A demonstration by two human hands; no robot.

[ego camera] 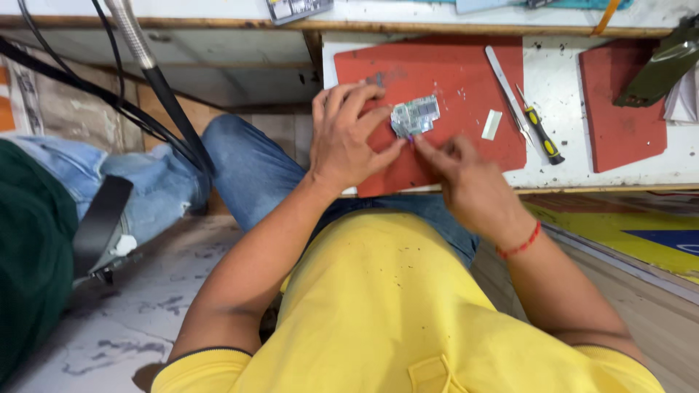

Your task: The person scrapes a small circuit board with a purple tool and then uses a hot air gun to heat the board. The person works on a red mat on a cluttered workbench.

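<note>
Left hand (348, 138) spread, fingers curled; right hand (466, 178) pinching, both arms bent inward.

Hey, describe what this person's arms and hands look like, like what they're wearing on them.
Both arms are bare below short yellow sleeves with a dark edge trim. The right hand has a red thread bracelet around the wrist. The left hand wears no band or watch that shows. No gloves on either hand, and no rings can be made out.

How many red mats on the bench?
2. The large red mat lies under both hands and the circuit board; the smaller red mat lies at right, past the screwdriver. None seems hidden.
</note>
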